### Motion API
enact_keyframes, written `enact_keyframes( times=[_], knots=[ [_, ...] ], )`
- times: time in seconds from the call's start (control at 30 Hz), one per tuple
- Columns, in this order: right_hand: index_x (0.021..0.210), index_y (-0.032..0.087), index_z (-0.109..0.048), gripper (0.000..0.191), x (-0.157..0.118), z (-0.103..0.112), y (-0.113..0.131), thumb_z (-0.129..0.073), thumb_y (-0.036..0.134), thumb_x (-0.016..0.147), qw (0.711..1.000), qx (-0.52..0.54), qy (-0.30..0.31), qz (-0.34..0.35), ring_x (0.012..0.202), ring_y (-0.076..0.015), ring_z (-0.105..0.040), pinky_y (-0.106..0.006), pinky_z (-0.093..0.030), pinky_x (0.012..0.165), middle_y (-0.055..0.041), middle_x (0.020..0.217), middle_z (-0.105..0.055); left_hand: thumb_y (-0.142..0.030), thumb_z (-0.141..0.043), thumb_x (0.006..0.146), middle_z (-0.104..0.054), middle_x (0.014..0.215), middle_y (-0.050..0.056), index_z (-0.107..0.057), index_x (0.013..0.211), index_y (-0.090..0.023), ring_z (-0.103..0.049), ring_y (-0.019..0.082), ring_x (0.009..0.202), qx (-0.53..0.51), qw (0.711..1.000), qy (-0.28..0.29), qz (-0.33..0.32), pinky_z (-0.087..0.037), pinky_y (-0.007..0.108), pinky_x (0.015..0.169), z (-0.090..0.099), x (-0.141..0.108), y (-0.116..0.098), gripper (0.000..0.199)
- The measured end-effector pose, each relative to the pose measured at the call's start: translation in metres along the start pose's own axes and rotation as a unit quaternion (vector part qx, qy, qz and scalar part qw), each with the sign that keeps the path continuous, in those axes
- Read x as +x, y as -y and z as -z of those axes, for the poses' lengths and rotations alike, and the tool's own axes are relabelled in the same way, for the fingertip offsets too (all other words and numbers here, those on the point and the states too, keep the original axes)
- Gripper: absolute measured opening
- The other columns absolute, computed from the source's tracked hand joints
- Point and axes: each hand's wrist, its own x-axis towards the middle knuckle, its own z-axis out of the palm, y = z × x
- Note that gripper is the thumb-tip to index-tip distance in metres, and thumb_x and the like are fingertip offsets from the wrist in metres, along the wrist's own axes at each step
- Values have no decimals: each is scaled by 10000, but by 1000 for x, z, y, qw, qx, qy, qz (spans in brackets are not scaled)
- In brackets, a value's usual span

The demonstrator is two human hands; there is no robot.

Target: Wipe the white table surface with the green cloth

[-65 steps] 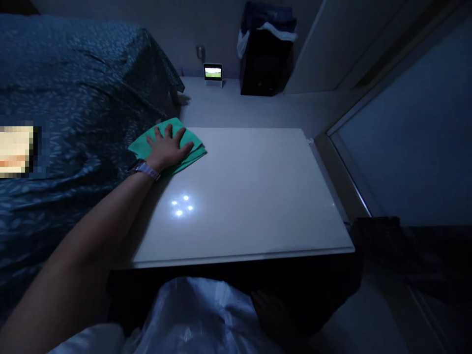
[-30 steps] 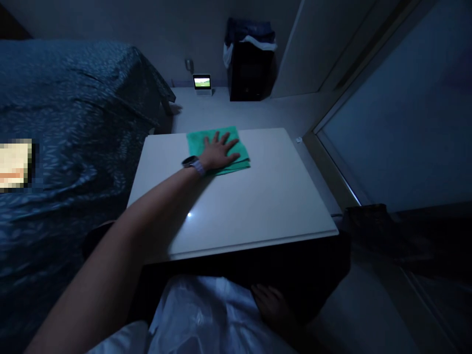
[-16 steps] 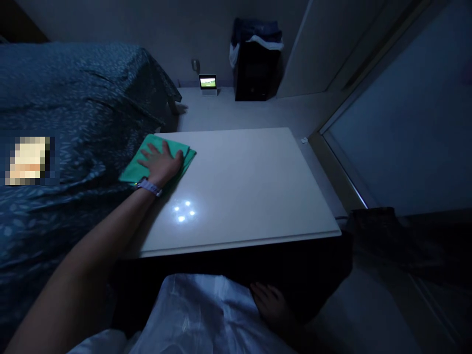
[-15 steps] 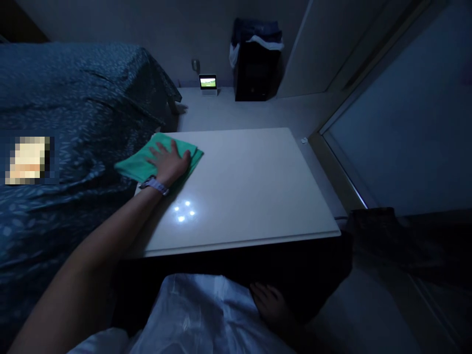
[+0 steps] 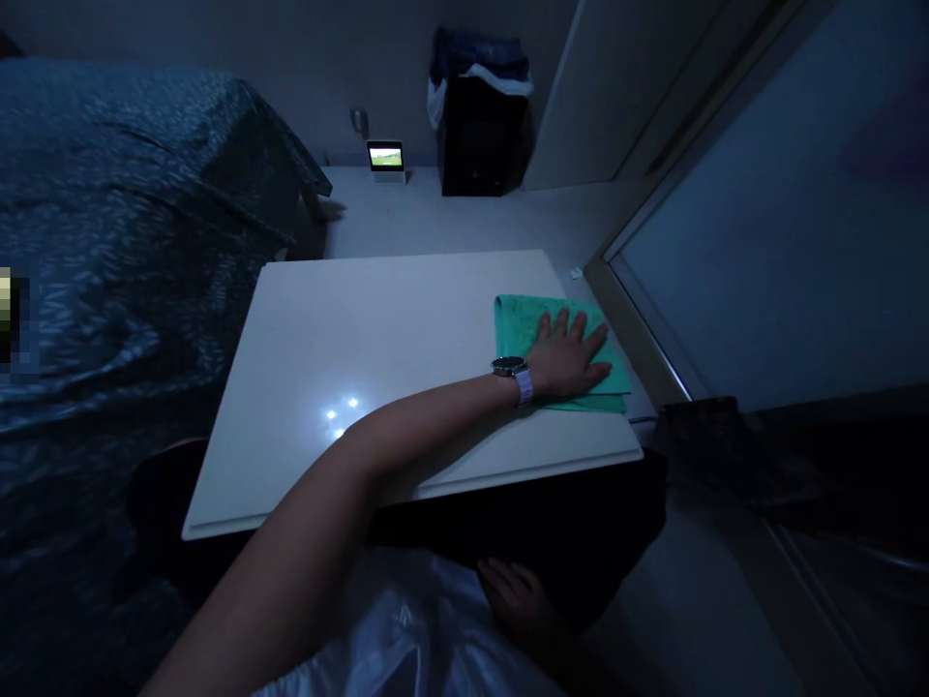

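A green cloth (image 5: pixel 517 324) lies folded on the right part of a white tabletop (image 5: pixel 363 329), its edge reaching past the table's right side. My left hand (image 5: pixel 570 356) presses flat on the cloth with fingers spread, palm down. Its forearm crosses over the table from the lower left, and a watch (image 5: pixel 509 366) with a pale strap sits on the wrist. Down by my lap, near the pale cloth of my clothing (image 5: pixel 406 620), rests my right hand (image 5: pixel 517 592). Its fingers lie extended and hold nothing that I can see.
A bed with a dark leaf-patterned cover (image 5: pixel 131 242) stands on the left. Behind the table, a small lit screen (image 5: pixel 385 157) sits on the floor beside a black cabinet (image 5: pixel 479 140) topped with folded clothes (image 5: pixel 479 56). A sliding door frame (image 5: pixel 645 324) runs along the right.
My left hand and the green cloth have gone from the table's left side across to its right side. The view has shifted slightly right. My right hand stays by my lap.
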Motion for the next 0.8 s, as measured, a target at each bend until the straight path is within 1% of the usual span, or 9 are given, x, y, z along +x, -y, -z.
enact_keyframes(
  times=[0.1,0.23,0.33,0.43,0.53,0.6,0.67,0.73,0.8],
  knots=[
    [1165,272,-796,314,-1,3,-3,-557,197,976,1000,7,13,24,1077,-168,-709,-278,-501,975,35,1155,-839,-521,-441,1114,-108,1849,204,-304,1790,-130,-30,424,1731,10,1000,5,-1,-34,639,1392,3,-12,11,793],
    [1159,276,-798,312,-6,6,-5,-561,202,971,999,11,31,24,1156,-184,-701,-296,-503,1023,13,1251,-821,-595,-496,1082,-84,1852,201,-345,1786,-208,12,486,1715,15,993,-37,113,-10,722,1352,14,-54,57,817],
    [1133,258,-804,304,-8,6,-4,-559,198,963,999,16,33,31,1153,-206,-708,-327,-503,1025,-29,1258,-815,-608,-439,1098,-75,1860,174,-354,1785,-242,27,512,1705,28,971,-63,230,-26,746,1340,29,-106,105,784],
    [1168,234,-802,309,-8,5,-5,-584,182,955,998,13,28,55,1137,-210,-712,-335,-476,1043,-62,1227,-820,-629,-361,1115,-53,1863,179,-308,1800,-225,40,535,1696,41,936,-73,342,-49,766,1333,44,-170,152,798],
    [1162,231,-799,328,-9,3,-7,-583,124,939,998,7,23,57,1112,-192,-721,-325,-444,1054,-59,1197,-830,-623,-335,1118,-64,1858,198,-284,1805,-187,9,549,1694,55,899,-87,426,-77,772,1335,51,-231,184,814],
    [1171,237,-795,345,-10,2,-8,-578,108,935,998,13,22,52,1099,-188,-726,-323,-436,1054,-48,1190,-834,-623,-329,1118,-76,1859,191,-283,1803,-180,-19,539,1699,64,882,-95,458,-96,756,1347,50,-259,192,818],
    [1204,238,-787,380,-13,-1,-8,-558,108,930,998,23,19,54,1095,-194,-725,-329,-433,1051,-50,1185,-834,-616,-325,1120,-85,1864,167,-290,1802,-186,-45,522,1704,70,871,-101,476,-120,732,1361,47,-271,190,807],
    [1205,245,-780,407,-15,-4,-9,-534,97,917,998,34,8,49,1075,-192,-720,-328,-433,1037,-50,1148,-837,-607,-334,1120,-90,1862,176,-285,1802,-167,-64,530,1700,68,866,-103,485,-138,736,1355,45,-268,184,814],
    [1180,252,-775,410,-17,-8,-10,-519,83,909,998,46,-5,38,1060,-183,-713,-321,-431,1022,-45,1121,-839,-589,-335,1123,-87,1853,216,-262,1804,-134,-71,551,1691,65,865,-95,488,-142,759,1338,43,-251,175,822]
  ],
)
